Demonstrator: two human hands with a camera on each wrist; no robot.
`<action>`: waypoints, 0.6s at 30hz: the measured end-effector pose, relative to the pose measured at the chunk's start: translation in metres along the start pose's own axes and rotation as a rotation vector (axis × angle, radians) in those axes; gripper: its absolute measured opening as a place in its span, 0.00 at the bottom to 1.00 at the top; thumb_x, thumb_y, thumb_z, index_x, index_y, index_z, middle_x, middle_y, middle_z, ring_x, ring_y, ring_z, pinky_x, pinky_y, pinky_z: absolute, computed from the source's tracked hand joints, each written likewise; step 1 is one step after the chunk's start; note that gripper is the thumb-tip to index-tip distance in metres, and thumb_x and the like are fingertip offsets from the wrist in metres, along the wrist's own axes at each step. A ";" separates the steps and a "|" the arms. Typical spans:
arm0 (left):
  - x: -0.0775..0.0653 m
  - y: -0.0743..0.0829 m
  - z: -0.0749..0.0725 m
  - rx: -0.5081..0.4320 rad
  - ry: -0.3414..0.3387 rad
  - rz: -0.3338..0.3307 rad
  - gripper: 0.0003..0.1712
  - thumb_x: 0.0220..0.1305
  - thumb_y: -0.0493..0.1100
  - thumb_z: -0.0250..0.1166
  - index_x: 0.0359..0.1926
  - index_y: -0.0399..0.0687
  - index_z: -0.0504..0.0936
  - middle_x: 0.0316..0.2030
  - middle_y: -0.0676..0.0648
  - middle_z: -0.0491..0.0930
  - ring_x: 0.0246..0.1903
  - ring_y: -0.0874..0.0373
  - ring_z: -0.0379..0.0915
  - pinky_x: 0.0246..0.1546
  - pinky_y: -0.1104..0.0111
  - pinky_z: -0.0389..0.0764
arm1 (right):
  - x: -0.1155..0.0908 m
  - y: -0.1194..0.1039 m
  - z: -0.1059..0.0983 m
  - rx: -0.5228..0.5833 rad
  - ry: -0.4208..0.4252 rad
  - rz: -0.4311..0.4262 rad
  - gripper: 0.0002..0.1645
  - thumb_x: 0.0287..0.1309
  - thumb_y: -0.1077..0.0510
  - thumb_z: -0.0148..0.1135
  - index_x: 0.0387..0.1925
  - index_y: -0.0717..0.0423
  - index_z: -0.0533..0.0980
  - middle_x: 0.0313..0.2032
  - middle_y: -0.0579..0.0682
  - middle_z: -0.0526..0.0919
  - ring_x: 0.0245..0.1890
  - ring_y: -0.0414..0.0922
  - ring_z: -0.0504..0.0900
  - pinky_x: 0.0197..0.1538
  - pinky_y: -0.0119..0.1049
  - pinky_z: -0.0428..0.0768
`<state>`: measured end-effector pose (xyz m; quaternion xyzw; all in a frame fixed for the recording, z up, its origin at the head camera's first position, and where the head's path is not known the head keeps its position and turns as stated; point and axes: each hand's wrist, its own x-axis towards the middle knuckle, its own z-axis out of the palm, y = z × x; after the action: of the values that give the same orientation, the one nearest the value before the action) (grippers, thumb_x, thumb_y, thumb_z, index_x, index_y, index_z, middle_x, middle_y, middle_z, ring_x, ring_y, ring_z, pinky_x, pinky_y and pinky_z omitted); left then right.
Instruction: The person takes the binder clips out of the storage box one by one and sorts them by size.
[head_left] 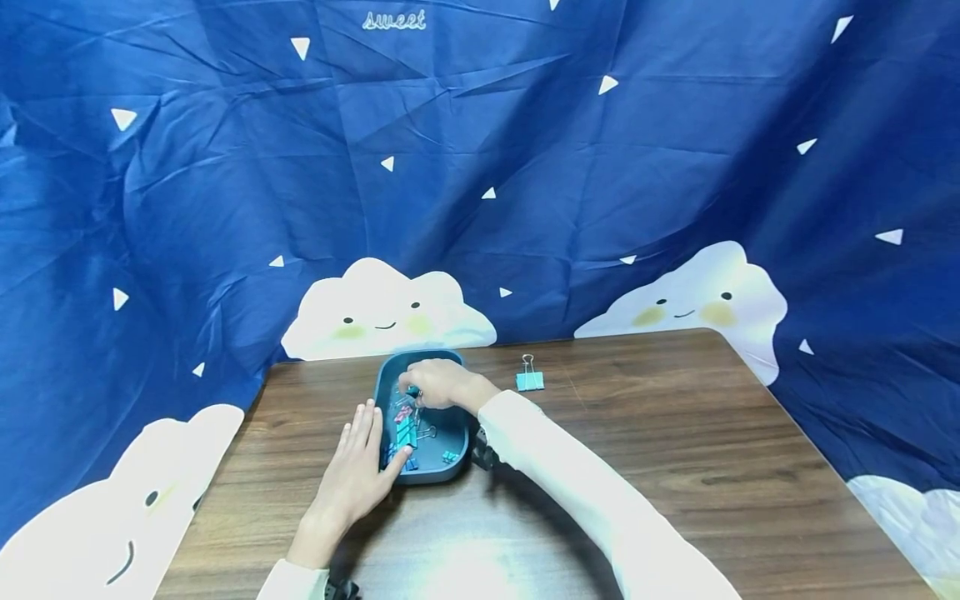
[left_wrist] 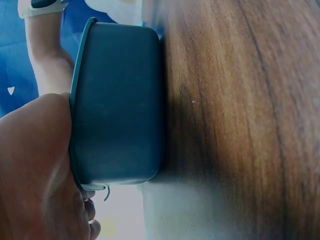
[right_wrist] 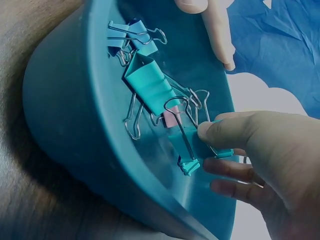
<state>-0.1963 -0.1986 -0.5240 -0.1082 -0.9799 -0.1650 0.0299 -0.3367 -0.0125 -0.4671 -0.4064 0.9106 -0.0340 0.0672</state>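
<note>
A dark teal plastic bin (head_left: 442,477) holds several binder clips. My right hand (head_left: 444,383) reaches into its far part and pinches a teal binder clip (right_wrist: 192,145) between thumb and fingers, the clip's wire handles standing up. Beside that clip lie a large turquoise binder clip (right_wrist: 150,82), a pink one (right_wrist: 171,116) and blue ones (right_wrist: 142,37). My left hand (head_left: 360,467) rests along the bin's left rim with fingers straight, its thumb over the near corner. From the left wrist, the bin's outer wall (left_wrist: 120,100) shows.
On the wooden table (head_left: 675,433), a light turquoise binder clip (head_left: 529,381) stands right of the bin, its handles upward. A small teal clip (head_left: 450,457) lies in the bin's near right corner. Behind the table hangs a blue cloth (head_left: 525,167) with clouds.
</note>
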 end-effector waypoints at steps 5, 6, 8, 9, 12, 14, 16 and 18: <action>-0.001 0.000 0.000 -0.003 0.003 0.003 0.56 0.78 0.72 0.51 0.83 0.31 0.50 0.85 0.33 0.43 0.86 0.37 0.38 0.84 0.42 0.49 | -0.003 0.002 -0.003 -0.001 0.019 -0.021 0.19 0.73 0.55 0.68 0.62 0.45 0.83 0.61 0.44 0.86 0.65 0.42 0.83 0.70 0.39 0.80; -0.001 0.000 0.000 -0.003 0.006 0.003 0.56 0.79 0.71 0.51 0.83 0.31 0.50 0.85 0.33 0.43 0.86 0.37 0.38 0.84 0.42 0.49 | -0.003 0.003 -0.004 -0.003 0.022 -0.023 0.19 0.73 0.56 0.68 0.62 0.45 0.83 0.61 0.44 0.86 0.65 0.42 0.82 0.70 0.38 0.80; -0.001 0.001 -0.001 -0.005 0.012 0.006 0.55 0.79 0.71 0.51 0.83 0.31 0.51 0.85 0.32 0.44 0.86 0.37 0.39 0.84 0.41 0.49 | -0.004 0.003 -0.005 0.000 0.033 -0.025 0.19 0.73 0.56 0.68 0.62 0.45 0.83 0.61 0.44 0.86 0.65 0.43 0.83 0.70 0.38 0.80; -0.001 0.001 -0.001 -0.004 0.017 0.008 0.55 0.79 0.70 0.52 0.83 0.30 0.51 0.85 0.32 0.44 0.85 0.36 0.39 0.84 0.41 0.50 | -0.004 0.004 -0.006 0.005 0.039 -0.022 0.19 0.72 0.56 0.68 0.62 0.46 0.83 0.61 0.45 0.86 0.64 0.43 0.83 0.70 0.38 0.80; -0.001 0.001 -0.001 0.002 0.025 0.012 0.54 0.79 0.69 0.53 0.83 0.30 0.52 0.85 0.32 0.45 0.85 0.36 0.40 0.84 0.41 0.52 | -0.004 0.005 -0.006 0.038 0.057 0.003 0.19 0.72 0.56 0.68 0.62 0.48 0.83 0.60 0.46 0.86 0.64 0.44 0.83 0.70 0.39 0.80; -0.001 0.002 -0.001 0.007 0.029 0.013 0.54 0.79 0.69 0.54 0.83 0.30 0.52 0.85 0.32 0.45 0.85 0.36 0.41 0.83 0.41 0.52 | -0.005 0.007 -0.006 0.063 0.070 0.015 0.19 0.72 0.56 0.68 0.62 0.49 0.84 0.59 0.47 0.86 0.63 0.44 0.84 0.69 0.40 0.81; -0.001 0.002 -0.001 0.007 0.032 0.013 0.54 0.79 0.68 0.54 0.83 0.30 0.52 0.85 0.32 0.45 0.85 0.36 0.41 0.83 0.41 0.53 | -0.006 0.008 -0.007 0.079 0.081 0.023 0.19 0.72 0.56 0.68 0.62 0.49 0.84 0.59 0.47 0.86 0.62 0.44 0.84 0.69 0.40 0.81; -0.002 0.003 -0.001 0.002 0.033 0.010 0.54 0.79 0.68 0.55 0.83 0.30 0.52 0.85 0.32 0.45 0.85 0.36 0.41 0.83 0.41 0.53 | -0.008 0.010 -0.008 0.082 0.091 0.023 0.19 0.72 0.56 0.68 0.62 0.50 0.84 0.59 0.47 0.86 0.61 0.44 0.84 0.69 0.40 0.81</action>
<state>-0.1941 -0.1967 -0.5221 -0.1105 -0.9789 -0.1656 0.0471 -0.3397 0.0002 -0.4595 -0.3910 0.9151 -0.0886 0.0428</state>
